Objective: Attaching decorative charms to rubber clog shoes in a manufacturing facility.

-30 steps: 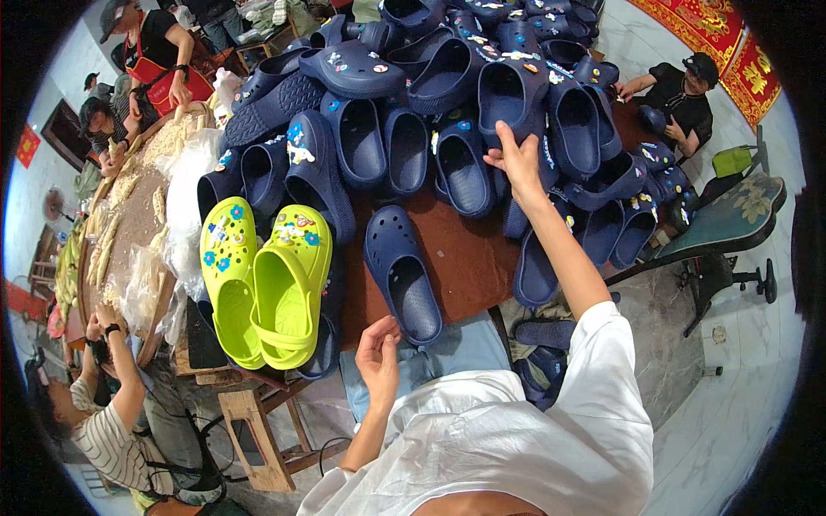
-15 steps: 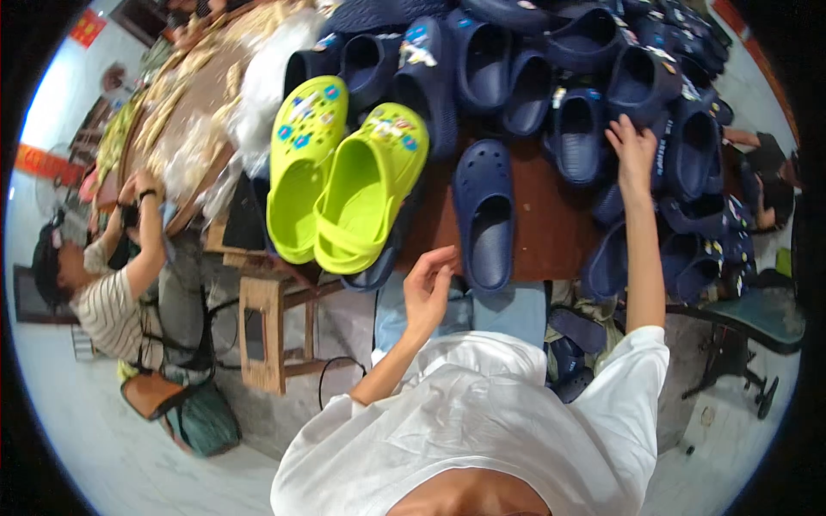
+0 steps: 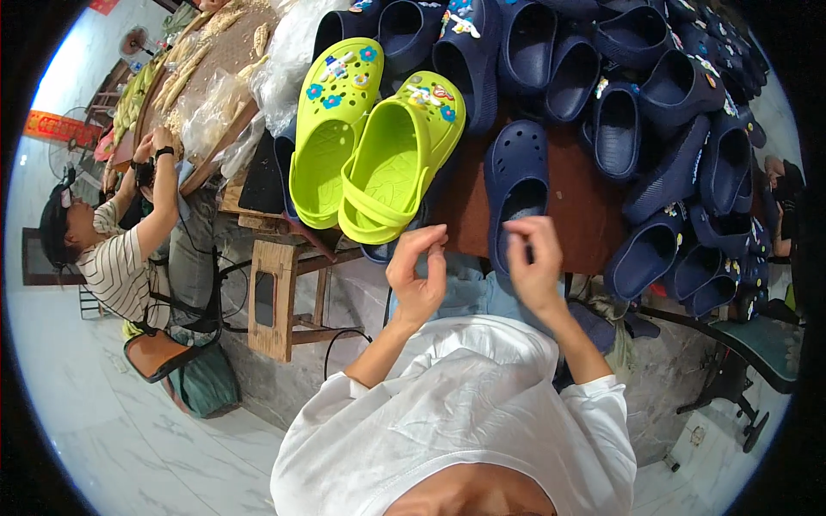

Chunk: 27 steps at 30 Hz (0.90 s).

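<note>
A plain navy clog lies in front of me, toe away, without charms on its holes. My right hand is over its heel end, fingers curled and thumb brought toward them. My left hand is a little to the left, its fingers also bent into a pinch. Anything inside either pinch is too small or hidden. Just beyond my left hand sit two lime green clogs, the left one and the right one, with blue flower and cartoon charms on their toes.
Many navy clogs with charms are heaped at the back and right, one near the brown table's edge. Clear plastic bags lie back left. A wooden stool and a seated person are left; a chair is right.
My right hand has come back from the navy pile to the plain clog's heel. A navy clog in the right pile now lies tilted. My left hand has curled more. The view has shifted.
</note>
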Motion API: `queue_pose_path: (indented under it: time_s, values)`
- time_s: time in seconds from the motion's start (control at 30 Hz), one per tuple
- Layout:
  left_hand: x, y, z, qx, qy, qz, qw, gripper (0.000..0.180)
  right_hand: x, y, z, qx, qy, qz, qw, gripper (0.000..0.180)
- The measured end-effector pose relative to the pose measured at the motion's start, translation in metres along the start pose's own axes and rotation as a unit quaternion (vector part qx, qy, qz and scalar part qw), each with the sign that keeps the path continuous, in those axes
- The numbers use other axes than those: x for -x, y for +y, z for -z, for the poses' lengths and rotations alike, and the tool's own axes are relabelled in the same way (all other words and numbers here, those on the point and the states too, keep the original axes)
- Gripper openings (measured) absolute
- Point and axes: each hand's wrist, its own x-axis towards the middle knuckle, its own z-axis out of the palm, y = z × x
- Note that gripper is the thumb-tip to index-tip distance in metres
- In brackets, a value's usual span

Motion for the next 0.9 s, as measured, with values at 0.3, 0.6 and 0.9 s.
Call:
queue_pose_path:
  time_s: [0.3, 0.6, 0.9]
  values:
    - [-0.014, 0.026, 0.027, -0.315, 0.052, -0.223, 0.921, 0.035, -0.003, -0.005, -0.087, 0.022, -0.153, -0.056, 0.986, 0.067]
    - [-0.035, 0.008, 0.030, -0.328, 0.077, -0.133, 0.932, 0.072, -0.032, 0.000, -0.118, 0.059, -0.127, -0.069, 0.988, 0.095]
    - [-0.038, 0.002, 0.026, -0.335, 0.122, -0.131, 0.925, 0.061, -0.039, -0.010, -0.110, 0.045, -0.132, -0.115, 0.983, 0.084]
